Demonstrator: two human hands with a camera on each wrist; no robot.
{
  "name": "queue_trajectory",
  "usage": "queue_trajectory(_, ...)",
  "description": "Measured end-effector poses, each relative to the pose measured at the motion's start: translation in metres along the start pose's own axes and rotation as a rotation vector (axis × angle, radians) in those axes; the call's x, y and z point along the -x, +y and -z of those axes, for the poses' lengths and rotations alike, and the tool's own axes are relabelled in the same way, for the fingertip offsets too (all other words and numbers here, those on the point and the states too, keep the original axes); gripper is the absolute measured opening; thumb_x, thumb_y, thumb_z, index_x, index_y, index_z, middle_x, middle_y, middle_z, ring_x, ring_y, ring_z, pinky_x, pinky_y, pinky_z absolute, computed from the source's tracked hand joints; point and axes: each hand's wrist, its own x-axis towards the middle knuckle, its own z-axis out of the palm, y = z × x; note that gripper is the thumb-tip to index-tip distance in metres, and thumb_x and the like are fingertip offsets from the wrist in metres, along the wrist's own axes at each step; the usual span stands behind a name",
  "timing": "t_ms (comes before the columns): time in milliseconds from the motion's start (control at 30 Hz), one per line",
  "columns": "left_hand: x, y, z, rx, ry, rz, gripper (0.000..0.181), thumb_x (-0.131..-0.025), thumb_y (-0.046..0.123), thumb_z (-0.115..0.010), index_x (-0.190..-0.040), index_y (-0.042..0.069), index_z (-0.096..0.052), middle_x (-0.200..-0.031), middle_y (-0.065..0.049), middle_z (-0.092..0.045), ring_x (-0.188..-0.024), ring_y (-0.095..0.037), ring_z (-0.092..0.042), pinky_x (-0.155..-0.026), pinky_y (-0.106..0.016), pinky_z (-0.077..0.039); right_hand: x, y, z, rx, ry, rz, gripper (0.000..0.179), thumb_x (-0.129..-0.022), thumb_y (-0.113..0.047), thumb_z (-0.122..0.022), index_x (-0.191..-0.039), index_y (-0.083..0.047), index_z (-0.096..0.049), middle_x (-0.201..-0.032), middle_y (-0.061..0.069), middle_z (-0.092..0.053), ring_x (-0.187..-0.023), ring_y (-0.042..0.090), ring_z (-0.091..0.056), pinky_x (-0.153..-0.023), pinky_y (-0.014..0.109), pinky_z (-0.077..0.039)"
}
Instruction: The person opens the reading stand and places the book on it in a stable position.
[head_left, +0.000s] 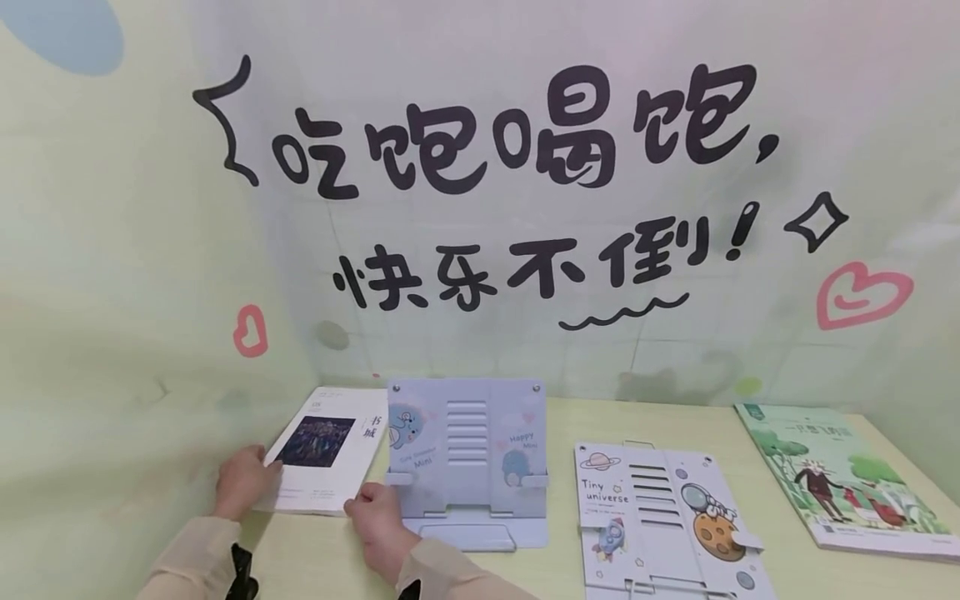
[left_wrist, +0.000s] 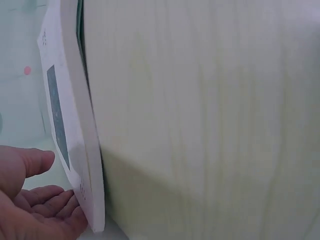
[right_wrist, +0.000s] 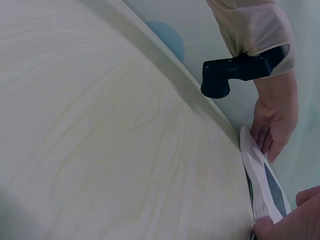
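Note:
A white book [head_left: 322, 479] with a dark picture on its cover lies at the table's back left. Beneath it, a thin green edge [left_wrist: 81, 45] shows in the left wrist view. My left hand [head_left: 247, 482] touches the book's left edge with its fingers, the thumb raised apart from the cover. At the near right corner, my right hand [head_left: 382, 525] has curled fingers and grips the book's edge between thumb and finger. Just right of that hand stands a blue-lilac book stand [head_left: 465, 483], tilted back and holding no book.
A white book stand [head_left: 652, 517] with space drawings leans farther right. Beyond it lies a green illustrated book [head_left: 840, 475]. A printed cloth [head_left: 480, 350] hangs behind the pale wooden table [head_left: 300, 567] and along its left side.

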Motion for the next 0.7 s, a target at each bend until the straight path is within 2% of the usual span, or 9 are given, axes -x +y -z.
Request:
queue_trajectory(133,-0.002,0.002,0.002,-0.027,0.037,-0.024,0.028,-0.087,0.014,-0.053,-0.087,-0.014,-0.053,-0.085,-0.033,-0.056,-0.074,-0.043,-0.054,-0.063,-0.044,-0.041,-0.001,0.001,0.001,-0.017,-0.004,-0.014,0.029,-0.079,0.012,-0.055,-0.107,0.018,-0.058,-0.095,0.015,-0.062,-0.088,0.018,-0.057,-0.082,0.035,-0.050)
queue_trajectory(267,-0.002,0.003,0.002,-0.052,0.033,-0.012,0.036,-0.089,0.014,-0.044,-0.101,-0.018,-0.053,-0.101,-0.040,-0.055,-0.087,-0.053,-0.054,-0.069,-0.049,-0.043,-0.002,0.003,0.001,-0.030,-0.012,-0.019,0.028,-0.079,0.014,-0.053,-0.106,0.017,-0.059,-0.094,0.014,-0.064,-0.088,0.018,-0.059,-0.081,0.034,-0.051)
queue_trajectory(333,-0.001,0.005,0.002,-0.018,0.028,0.019,0.039,-0.091,0.015,-0.039,-0.107,-0.018,-0.053,-0.110,-0.041,-0.052,-0.095,-0.056,-0.051,-0.074,-0.053,-0.043,-0.002,0.004,0.001,-0.030,-0.016,-0.014,0.027,-0.078,0.015,-0.053,-0.104,0.016,-0.061,-0.090,0.013,-0.066,-0.084,0.016,-0.060,-0.077,0.031,-0.052)
queue_trajectory(500,0.003,0.009,-0.002,0.112,0.035,0.126,0.049,-0.097,0.022,-0.024,-0.106,-0.016,-0.053,-0.118,-0.041,-0.046,-0.102,-0.054,-0.049,-0.080,-0.053,-0.043,0.000,0.007,-0.001,-0.073,-0.022,-0.037,0.028,-0.075,0.018,-0.052,-0.101,0.014,-0.062,-0.083,0.007,-0.062,-0.074,0.011,-0.054,-0.068,0.026,-0.050)
queue_trajectory(700,0.009,0.007,-0.006,0.151,0.068,0.265,0.062,-0.099,0.033,-0.012,-0.117,-0.015,-0.046,-0.126,-0.041,-0.040,-0.108,-0.056,-0.044,-0.086,-0.059,-0.040,0.002,0.010,0.000,-0.106,-0.030,-0.034,0.032,-0.072,0.021,-0.049,-0.102,0.015,-0.059,-0.083,0.009,-0.063,-0.074,0.011,-0.056,-0.065,0.024,-0.049)
